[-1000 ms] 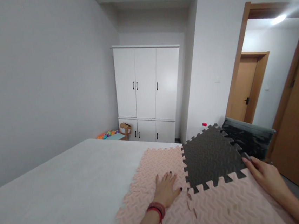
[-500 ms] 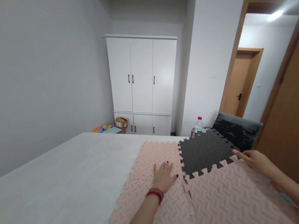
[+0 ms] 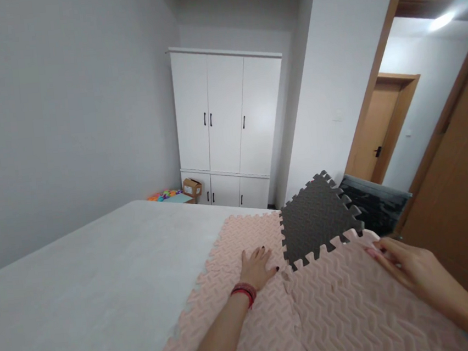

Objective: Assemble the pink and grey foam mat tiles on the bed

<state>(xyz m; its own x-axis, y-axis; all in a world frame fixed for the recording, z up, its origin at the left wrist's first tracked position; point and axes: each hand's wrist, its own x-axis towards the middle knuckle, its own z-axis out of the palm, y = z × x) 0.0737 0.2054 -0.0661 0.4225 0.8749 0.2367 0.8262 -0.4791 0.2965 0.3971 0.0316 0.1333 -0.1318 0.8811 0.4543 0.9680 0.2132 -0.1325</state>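
Pink foam mat tiles (image 3: 247, 229) with toothed edges lie on the white surface. My left hand (image 3: 258, 268) rests flat on them with its fingers spread, close to the seam. At the right, my right hand (image 3: 394, 256) pinches the edge of another pink foam tile (image 3: 337, 298), near its far right corner, and holds that side raised. Beyond it a dark grey foam tile (image 3: 316, 217) tilts upward, its right side lifted. Its near teeth meet the pink tile's far edge and its left teeth meet the left pink tiles.
A broad white surface (image 3: 96, 288) stretches to the left. Past its far edge are a cardboard box (image 3: 192, 187), colourful items (image 3: 165, 195) and a white wardrobe (image 3: 228, 115). A dark patterned panel (image 3: 377, 200) stands behind the grey tile, near a wooden door (image 3: 459, 192).
My right hand has raised the pink tile's right side. The grey tile has tilted up with it and now hides the bottle behind. My left hand stays in place on the mat.
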